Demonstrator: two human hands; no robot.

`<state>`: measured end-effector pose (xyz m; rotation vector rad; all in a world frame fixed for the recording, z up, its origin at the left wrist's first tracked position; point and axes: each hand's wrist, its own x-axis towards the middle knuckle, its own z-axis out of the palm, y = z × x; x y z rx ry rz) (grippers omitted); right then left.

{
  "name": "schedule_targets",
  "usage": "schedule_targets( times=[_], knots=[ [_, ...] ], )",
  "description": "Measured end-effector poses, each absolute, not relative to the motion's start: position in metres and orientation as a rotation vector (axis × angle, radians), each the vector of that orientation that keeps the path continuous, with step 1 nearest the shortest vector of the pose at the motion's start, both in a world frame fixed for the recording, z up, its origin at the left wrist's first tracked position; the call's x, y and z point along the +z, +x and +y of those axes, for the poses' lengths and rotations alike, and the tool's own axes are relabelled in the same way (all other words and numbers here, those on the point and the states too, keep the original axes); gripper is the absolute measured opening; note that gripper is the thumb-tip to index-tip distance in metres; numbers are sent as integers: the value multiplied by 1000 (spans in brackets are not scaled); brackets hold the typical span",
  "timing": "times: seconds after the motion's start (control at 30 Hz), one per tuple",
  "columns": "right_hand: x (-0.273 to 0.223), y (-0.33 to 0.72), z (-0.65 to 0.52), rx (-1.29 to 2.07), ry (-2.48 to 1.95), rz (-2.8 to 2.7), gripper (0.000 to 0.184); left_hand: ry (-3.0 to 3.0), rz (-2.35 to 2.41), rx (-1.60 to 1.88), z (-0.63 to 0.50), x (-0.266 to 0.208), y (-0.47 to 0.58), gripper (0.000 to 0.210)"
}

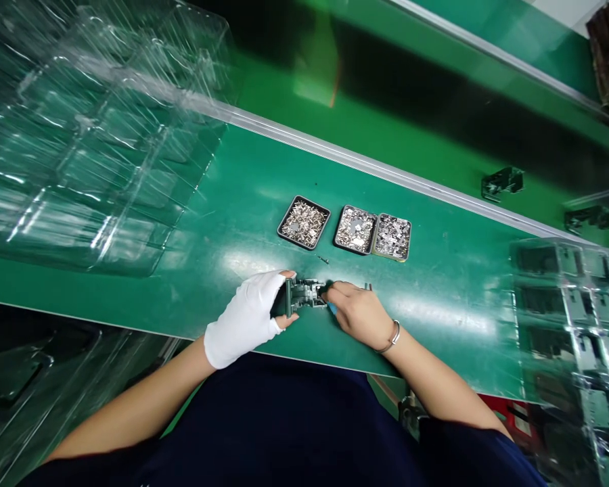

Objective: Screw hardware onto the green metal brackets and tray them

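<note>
In a white glove with bare fingertips, my left hand (pixel 251 308) grips a dark grey mechanical part (pixel 304 293) by its left end, thumb and fingers on opposite sides. My bare right hand (pixel 358 312), with a bracelet (pixel 394 336) at the wrist, has its fingers pinched together at the part's right end. A bit of blue (pixel 331 308) shows at those fingertips, and thin ends (pixel 368 287) poke out behind the knuckles. What the pinch holds is hidden. A small thin piece (pixel 323 259) lies on the green table beyond the part.
A black tray (pixel 281 232) and two adjoining trays (pixel 337 242) (pixel 406 257) hold small shiny metal pieces. Clear plastic blister trays (pixel 132 176) fill the left. Trays with dark parts (pixel 568 304) stand right. Another dark part (pixel 502 182) sits beyond the metal rail (pixel 365 161).
</note>
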<state>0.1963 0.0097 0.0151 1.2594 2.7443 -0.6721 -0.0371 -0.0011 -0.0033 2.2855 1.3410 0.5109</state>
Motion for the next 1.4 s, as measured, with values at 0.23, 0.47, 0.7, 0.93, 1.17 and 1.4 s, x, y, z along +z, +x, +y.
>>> schedule_targets(
  times=[0.23,0.47,0.7,0.93,1.17,1.4],
  knots=[
    [14,199,10,-768,1343,2730,30,2266,1327,546,0,-5,-38,57],
    [21,185,7,-642,1440,2602,21,2223,1332,539,1,-5,-38,54],
    [16,213,15,-991,1630,2885,24,2255,1255,749,1,-5,-35,49],
    [26,199,8,-1486,1790,2945,7,2246,1158,932,-9,-5,-30,60],
    [39,188,-12,-576,1200,3301,18,2371,1216,797,-5,1,-33,78],
    [31,191,39,-751,1568,3038,22,2327,1189,806,-2,4,-29,33]
  ],
)
